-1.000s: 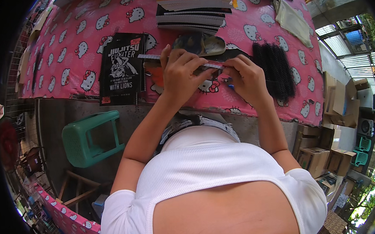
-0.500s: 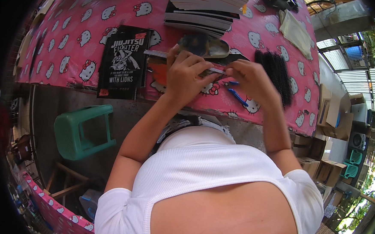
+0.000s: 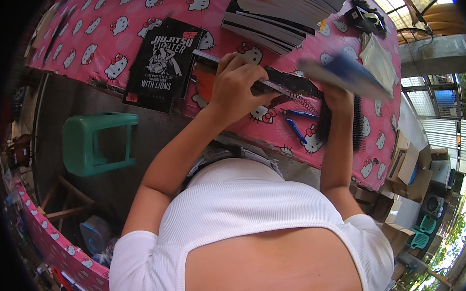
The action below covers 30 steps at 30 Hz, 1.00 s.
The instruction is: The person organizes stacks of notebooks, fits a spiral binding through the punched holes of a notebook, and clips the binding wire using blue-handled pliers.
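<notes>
1. The left hand has its thumb and fingers closed on a long white strip, over the near part of the table. The strip is held slanting, and the fingers hide its middle. If the pinch becomes weak there, I think the strip could turn or slip.

2. A thin spiral coil comes out at the right end of this strip. No hand is seen to support its loose end, so a small knock could bend its rings or pull it out of line. How it is joined under the fingers, I cannot tell.

3. The right hand grips the lower side of a flat thing, raised over the right part of the table. Its fingertips are hidden, so I cannot say how far they are spread. The thing is blurred; with only 1 hand at its edge, it could tip or drop.

4. Below it lies a heap of black coils. A low pass of the right wrist could catch the rings and drag them.

5. The blue-handled pliers rest near the loose coil. If a ring hooks on them, both could be pulled together.

6. The black notebook lies to the left, near the table edge; a push from the left forearm could move it over.
</notes>
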Motion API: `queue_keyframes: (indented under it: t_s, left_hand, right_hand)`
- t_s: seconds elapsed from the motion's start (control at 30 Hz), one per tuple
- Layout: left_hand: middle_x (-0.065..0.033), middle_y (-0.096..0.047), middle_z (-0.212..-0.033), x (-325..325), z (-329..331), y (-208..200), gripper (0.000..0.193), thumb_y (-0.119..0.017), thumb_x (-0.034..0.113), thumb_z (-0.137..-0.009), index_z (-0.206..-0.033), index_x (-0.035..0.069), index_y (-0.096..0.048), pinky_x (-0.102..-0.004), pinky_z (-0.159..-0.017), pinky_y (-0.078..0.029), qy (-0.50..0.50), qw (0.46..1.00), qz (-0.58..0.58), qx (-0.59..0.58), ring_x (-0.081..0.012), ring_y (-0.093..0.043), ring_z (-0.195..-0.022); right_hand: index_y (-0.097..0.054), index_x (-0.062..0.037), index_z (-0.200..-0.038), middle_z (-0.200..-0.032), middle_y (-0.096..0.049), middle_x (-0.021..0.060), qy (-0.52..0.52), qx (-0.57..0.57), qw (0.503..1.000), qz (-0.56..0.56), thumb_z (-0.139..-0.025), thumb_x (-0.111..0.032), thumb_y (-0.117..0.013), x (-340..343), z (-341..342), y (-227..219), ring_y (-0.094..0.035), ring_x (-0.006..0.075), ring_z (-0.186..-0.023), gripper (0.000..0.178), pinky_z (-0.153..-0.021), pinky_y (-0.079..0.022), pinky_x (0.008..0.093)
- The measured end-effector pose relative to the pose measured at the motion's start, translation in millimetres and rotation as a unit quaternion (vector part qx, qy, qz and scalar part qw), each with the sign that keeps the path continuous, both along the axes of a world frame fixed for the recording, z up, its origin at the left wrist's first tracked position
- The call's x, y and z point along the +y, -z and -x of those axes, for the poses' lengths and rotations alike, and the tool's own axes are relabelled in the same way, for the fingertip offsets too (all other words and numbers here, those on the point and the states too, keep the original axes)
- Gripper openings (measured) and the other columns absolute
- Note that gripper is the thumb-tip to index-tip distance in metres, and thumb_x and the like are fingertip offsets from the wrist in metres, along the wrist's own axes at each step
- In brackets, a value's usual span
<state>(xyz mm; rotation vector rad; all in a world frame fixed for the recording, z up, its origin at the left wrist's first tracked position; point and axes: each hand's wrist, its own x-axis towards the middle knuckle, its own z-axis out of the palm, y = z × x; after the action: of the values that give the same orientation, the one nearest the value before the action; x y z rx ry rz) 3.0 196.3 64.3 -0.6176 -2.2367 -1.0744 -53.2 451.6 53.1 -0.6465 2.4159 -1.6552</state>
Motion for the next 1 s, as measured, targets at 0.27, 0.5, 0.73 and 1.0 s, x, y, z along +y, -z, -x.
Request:
queue_keyframes:
  t_s: [0.27, 0.5, 0.73, 1.0]
  left_hand:
    - [-0.0013, -0.063, -0.079, 1.2, 2.3, -4.8, 0.037, -0.084, 0.028, -0.054, -0.079, 0.012, -0.062, -0.0389, -0.095, -0.035, 0.014, 0.999, 0.011, -0.041, -0.0225, -0.058, -0.086]
    - [0.0003, -0.059, -0.113, -25.3, 5.1, -18.2, 0.043, -0.084, 0.034, -0.054, -0.089, 0.018, -0.065, -0.0638, -0.098, -0.016, -0.133, 0.981, 0.121, -0.068, -0.0222, -0.046, -0.118]
    - [-0.0062, -0.056, -0.121, -51.7, 18.7, -8.8, 0.036, -0.085, 0.028, -0.054, -0.079, 0.010, -0.067, -0.0477, -0.097, -0.037, -0.068, 0.993, 0.036, -0.087, -0.0283, -0.051, -0.111]
    - [-0.0110, -0.057, -0.118, -62.1, 17.1, -9.7, 0.036, -0.085, 0.021, -0.055, -0.081, 0.005, -0.066, -0.0387, -0.087, -0.048, -0.066, 0.994, 0.006, -0.088, -0.0283, -0.056, -0.103]
  right_hand:
    - [-0.059, 0.0001, -0.100, -0.096, -0.064, 0.0082, -0.048, 0.076, 0.996, -0.005, -0.066, -0.001, -0.073, 5.1, -7.7, -0.2, -0.060, 0.0162, -0.084, 0.038, -0.076, -0.049, 0.0297]
    - [-0.060, -0.0001, -0.104, -0.093, -0.064, 0.0063, -0.104, 0.196, 0.972, -0.073, -0.063, 0.007, -0.070, -7.5, 8.6, 3.1, -0.059, 0.0134, -0.086, 0.043, -0.074, -0.050, 0.0270]
    - [-0.058, 0.0027, -0.112, -0.101, -0.065, 0.0116, -0.021, -0.009, 0.999, 0.031, -0.064, -0.003, -0.071, -48.4, 19.4, 5.9, -0.062, 0.0201, -0.092, 0.050, -0.077, -0.050, 0.0306]
    - [-0.061, 0.0010, -0.107, -0.102, -0.066, 0.0082, 0.038, 0.051, 0.994, -0.089, -0.064, 0.000, -0.071, -69.3, 17.3, -7.9, -0.063, 0.0223, -0.092, 0.045, -0.081, -0.049, 0.0318]
